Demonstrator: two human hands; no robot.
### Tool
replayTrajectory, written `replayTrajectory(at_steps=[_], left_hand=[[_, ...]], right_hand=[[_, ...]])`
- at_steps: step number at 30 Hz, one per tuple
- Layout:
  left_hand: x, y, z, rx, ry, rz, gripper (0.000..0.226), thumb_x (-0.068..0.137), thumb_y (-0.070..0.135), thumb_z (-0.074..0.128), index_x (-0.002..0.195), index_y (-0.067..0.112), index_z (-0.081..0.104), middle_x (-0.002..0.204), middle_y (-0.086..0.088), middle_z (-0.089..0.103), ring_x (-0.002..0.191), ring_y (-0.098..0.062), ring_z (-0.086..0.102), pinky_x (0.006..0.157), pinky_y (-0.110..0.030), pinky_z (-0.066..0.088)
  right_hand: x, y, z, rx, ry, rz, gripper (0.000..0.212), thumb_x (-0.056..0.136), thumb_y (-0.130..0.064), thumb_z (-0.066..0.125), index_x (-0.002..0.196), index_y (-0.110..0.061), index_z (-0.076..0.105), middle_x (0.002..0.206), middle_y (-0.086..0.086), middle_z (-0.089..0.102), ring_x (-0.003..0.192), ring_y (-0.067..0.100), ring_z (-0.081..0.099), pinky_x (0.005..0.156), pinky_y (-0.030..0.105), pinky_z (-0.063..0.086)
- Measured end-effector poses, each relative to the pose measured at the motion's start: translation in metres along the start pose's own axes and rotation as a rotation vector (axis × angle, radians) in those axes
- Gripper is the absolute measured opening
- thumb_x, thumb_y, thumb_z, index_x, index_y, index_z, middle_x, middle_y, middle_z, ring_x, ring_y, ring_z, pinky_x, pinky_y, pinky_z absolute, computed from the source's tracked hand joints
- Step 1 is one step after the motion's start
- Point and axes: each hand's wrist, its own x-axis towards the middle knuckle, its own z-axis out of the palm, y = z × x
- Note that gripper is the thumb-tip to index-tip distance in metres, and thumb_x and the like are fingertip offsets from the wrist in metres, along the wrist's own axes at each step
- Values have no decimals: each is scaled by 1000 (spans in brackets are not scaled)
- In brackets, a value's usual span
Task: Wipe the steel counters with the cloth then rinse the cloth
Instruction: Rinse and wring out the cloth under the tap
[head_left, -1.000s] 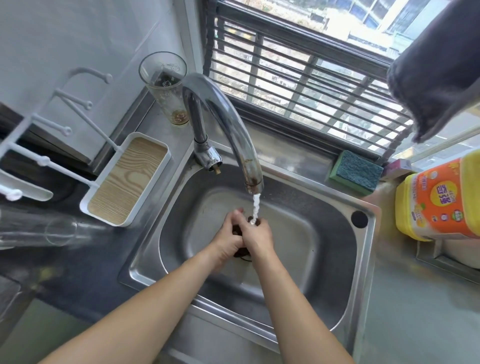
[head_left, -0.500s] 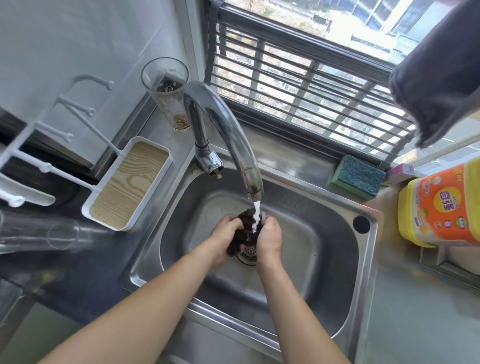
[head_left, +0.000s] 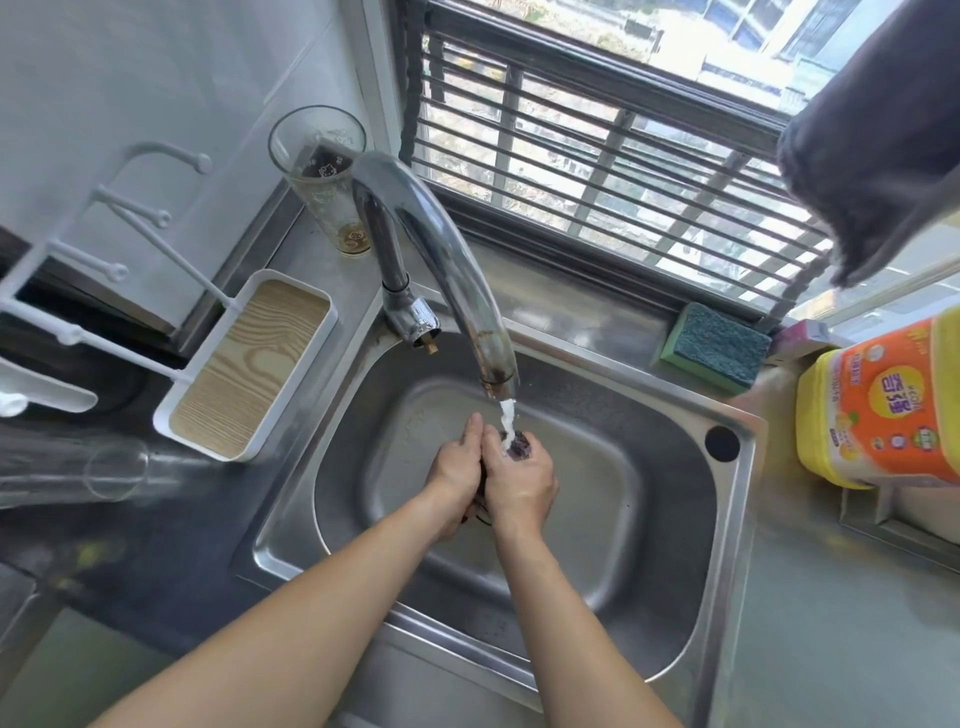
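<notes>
Under the tap (head_left: 441, 270), both hands squeeze the cloth (head_left: 519, 446) in the stream.

Left hand (head_left: 457, 475) and right hand (head_left: 522, 486) press together over the sink (head_left: 675, 519) drain, fingers curled round the dark wad, likely so the water runs through it and falls straight down the drain. Most of the cloth is hidden between the palms; only a wet tip shows just below the spout. A sponge (head_left: 714, 345) sits right of the tap, a glass (head_left: 324, 171) behind it.

I've closed my left hand (head_left: 457, 475) and right hand (head_left: 519, 486) together, squeezing the dark wet cloth (head_left: 519, 446) until only a bit shows above my right hand's knuckles.
</notes>
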Motion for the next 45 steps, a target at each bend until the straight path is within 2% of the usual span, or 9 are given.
replayTrajectory(at_steps=[7,12,17,22,25,29,37,41,45], left_hand=[[3,-3,-1,-11,-71,19,55,102,58,40,71,17,61,46,2,48,33,-14,40,41,-18,28],[-3,-2,-8,-64,-139,154,37,107,44,40,87,17,57,64,-1,57,38,-7,51,39,-19,39],[-3,0,-30,-102,-342,-5,36,95,56,59,110,24,67,100,-4,76,85,-19,73,86,-48,59],[8,7,-36,-242,4,6,25,95,33,68,80,18,53,87,-13,67,69,-25,63,65,-36,53],[9,8,-34,-214,75,-34,20,101,38,56,98,18,58,106,-17,69,78,-28,67,70,-41,59],[-6,11,-34,-193,-244,-99,46,94,57,60,114,16,68,104,-13,76,88,-29,74,83,-54,59],[13,2,-25,-153,76,-23,9,101,15,52,98,15,61,97,-16,68,70,-23,64,49,-24,54],[1,7,-19,-103,-215,-280,36,88,39,56,104,9,67,90,-17,69,72,-30,65,63,-40,57],[2,10,-17,-327,-319,-279,62,98,64,44,88,12,76,91,-15,76,82,-33,72,71,-50,60]], right_hand=[[6,-4,-3,-30,23,65,42,94,-46,65,69,-12,64,78,12,74,81,32,66,69,33,43],[14,-5,-8,-52,-67,170,52,100,-59,47,98,-14,73,109,18,74,108,40,65,94,39,49],[18,2,-7,90,-334,196,64,75,-58,73,113,-21,38,110,5,64,103,25,67,95,48,56],[28,12,-16,-64,-528,58,57,58,-38,84,111,-29,63,119,11,66,104,21,69,94,39,59],[28,7,-18,7,-616,28,46,70,-12,67,113,-29,69,108,6,76,92,15,70,83,29,57],[28,10,-16,-31,-508,-3,62,59,-35,71,119,-39,53,106,0,74,98,21,72,92,46,59],[22,10,-16,114,-294,170,40,67,-27,70,107,-30,67,100,-6,75,99,18,71,98,43,56],[16,5,-20,165,-207,158,29,69,-18,54,92,-21,71,86,-4,74,85,19,67,84,38,56],[15,-3,-22,206,-315,196,36,66,-41,51,71,-11,70,72,3,72,72,21,62,69,34,49]])
